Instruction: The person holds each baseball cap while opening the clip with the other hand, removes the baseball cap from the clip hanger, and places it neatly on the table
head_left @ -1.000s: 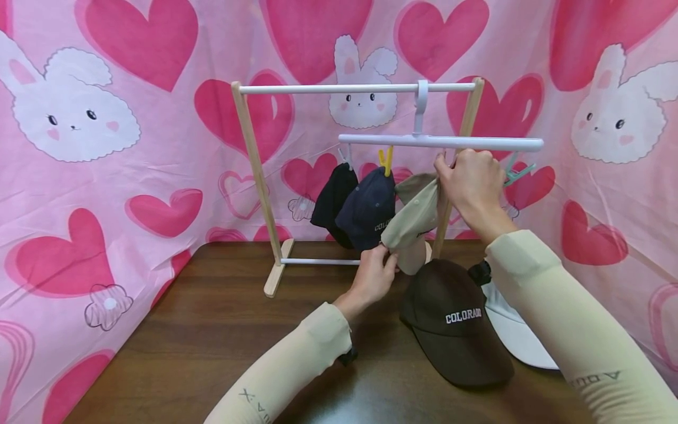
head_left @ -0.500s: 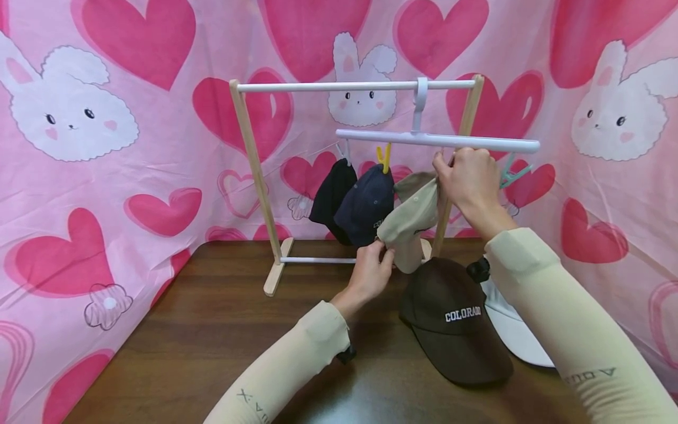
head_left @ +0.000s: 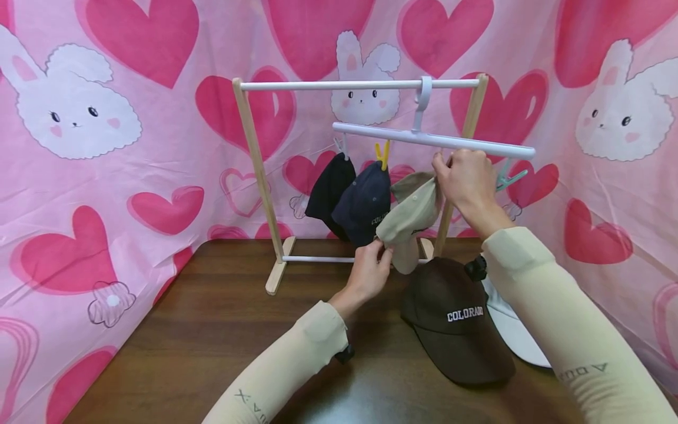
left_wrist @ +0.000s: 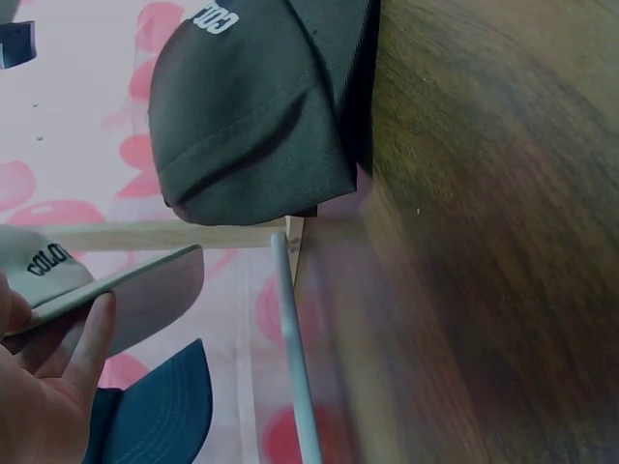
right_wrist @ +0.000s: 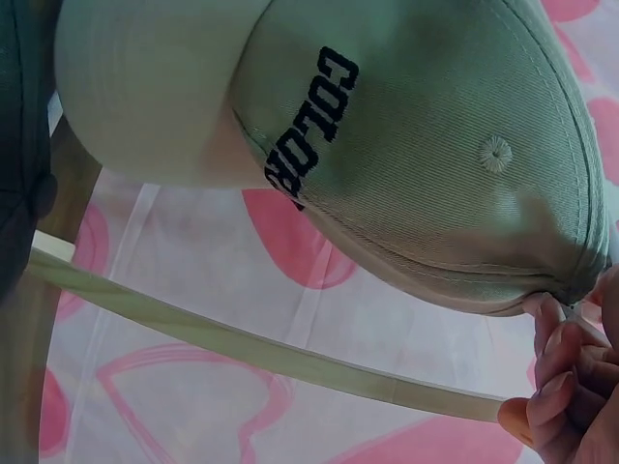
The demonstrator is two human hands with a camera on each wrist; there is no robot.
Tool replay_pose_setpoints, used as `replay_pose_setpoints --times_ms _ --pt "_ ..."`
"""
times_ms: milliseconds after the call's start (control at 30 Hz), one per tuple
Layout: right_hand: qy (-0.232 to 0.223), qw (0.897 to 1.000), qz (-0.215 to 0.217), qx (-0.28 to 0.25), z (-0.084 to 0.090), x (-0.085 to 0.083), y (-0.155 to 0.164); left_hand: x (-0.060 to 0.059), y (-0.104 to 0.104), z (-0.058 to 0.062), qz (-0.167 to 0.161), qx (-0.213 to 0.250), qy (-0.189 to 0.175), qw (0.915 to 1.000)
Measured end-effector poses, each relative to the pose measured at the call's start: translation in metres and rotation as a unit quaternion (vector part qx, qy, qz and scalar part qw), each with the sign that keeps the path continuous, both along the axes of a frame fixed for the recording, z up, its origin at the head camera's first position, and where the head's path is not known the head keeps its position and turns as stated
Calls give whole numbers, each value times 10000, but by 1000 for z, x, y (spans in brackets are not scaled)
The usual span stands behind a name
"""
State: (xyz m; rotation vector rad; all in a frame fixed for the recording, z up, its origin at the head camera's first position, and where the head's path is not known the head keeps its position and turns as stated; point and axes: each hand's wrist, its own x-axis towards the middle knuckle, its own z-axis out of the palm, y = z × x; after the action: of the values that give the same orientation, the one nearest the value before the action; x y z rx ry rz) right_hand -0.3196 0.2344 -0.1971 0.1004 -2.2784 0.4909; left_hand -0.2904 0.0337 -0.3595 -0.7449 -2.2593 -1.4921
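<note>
A beige cap with dark lettering hangs tilted below the white hanger bar. My left hand pinches its lower edge near the brim, also seen in the left wrist view. Up at the bar, my right hand grips the cap's top edge; the fingers hide any clip there. To the left, a navy cap hangs from a yellow clip, and a black cap from a pale clip. At the bar's right end is a green clip with no cap in it.
A wooden rack with a white top rod carries the hanger by its hook. On the brown table, a dark brown cap lies at right, partly covering a white cap. Patterned pink cloth surrounds the table.
The hanger bar has tilted, its left end rising and its right end dropping. The hanging caps have shifted slightly left and up. Both hands keep their hold on the beige cap.
</note>
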Motion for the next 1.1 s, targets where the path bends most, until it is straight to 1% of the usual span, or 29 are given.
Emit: replay_pose_setpoints --times_ms 267,400,533,667,933,1100 --pt "-48 9998 -139 106 0 -5 0 -1 -2 -1 -57 42 -73 9999" --pt "-37 9997 -155 158 2 -7 1 -1 -4 -1 -34 76 -42 10000" --pt "-92 9998 -35 183 3 -8 1 -1 -5 0 -15 65 17 10000" --pt "-196 9996 76 163 5 -8 1 -2 -6 0 2 44 -8 10000" --pt "-347 9989 321 25 7 -7 0 -3 -9 -4 52 84 -55 9999" --pt "-391 9987 330 87 6 -6 -1 -3 -13 -6 -1 76 -114 9999"
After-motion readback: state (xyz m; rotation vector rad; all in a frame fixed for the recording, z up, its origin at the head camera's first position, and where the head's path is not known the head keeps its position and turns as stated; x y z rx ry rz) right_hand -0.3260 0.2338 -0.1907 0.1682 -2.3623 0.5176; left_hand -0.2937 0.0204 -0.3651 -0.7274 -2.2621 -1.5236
